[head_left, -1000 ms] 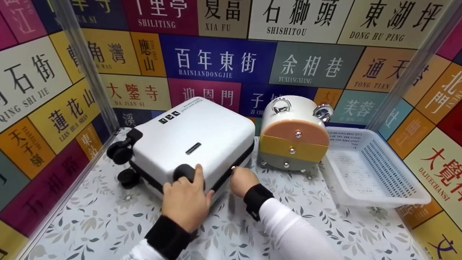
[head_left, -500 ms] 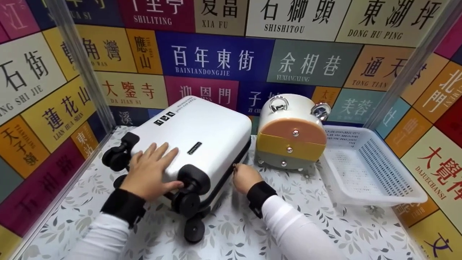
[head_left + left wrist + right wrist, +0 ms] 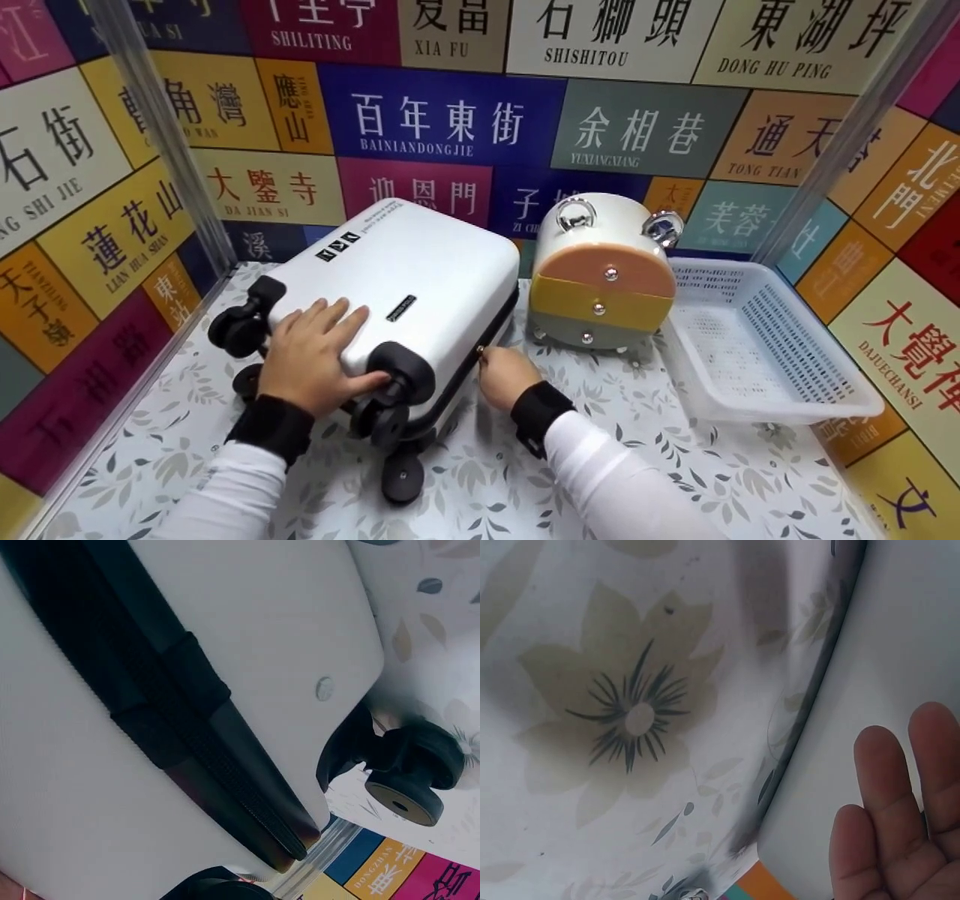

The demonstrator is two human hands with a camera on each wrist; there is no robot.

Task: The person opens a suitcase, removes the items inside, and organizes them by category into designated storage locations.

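While the small white hard-shell suitcase (image 3: 405, 292) lies flat on the floral-patterned table cover (image 3: 487, 480), left of centre, your left hand (image 3: 311, 364) rests on its top shell at about 7 o'clock, fingers straight and spread, pressing down without gripping, thumb reaching toward the black corner wheel housing (image 3: 409, 367). Your right hand (image 3: 504, 375) sits at the case's 4 o'clock edge, fingers curled in and pinching the small metal zipper pull (image 3: 480, 350) on the black zipper band (image 3: 480, 341). The left wrist view shows that band (image 3: 187, 727) running between the two white shells, with a black caster wheel (image 3: 409, 780) beyond. The right wrist view shows only some fingertips (image 3: 892, 795) against the white shell.

Just beside the suitcase at 3 o'clock stands a round white mini drawer cabinet with peach, yellow and grey drawers (image 3: 604, 281). Farther toward 3 o'clock lies a white perforated plastic basket (image 3: 757, 352). Colourful walls printed with Chinese place names (image 3: 450, 120) surround you.
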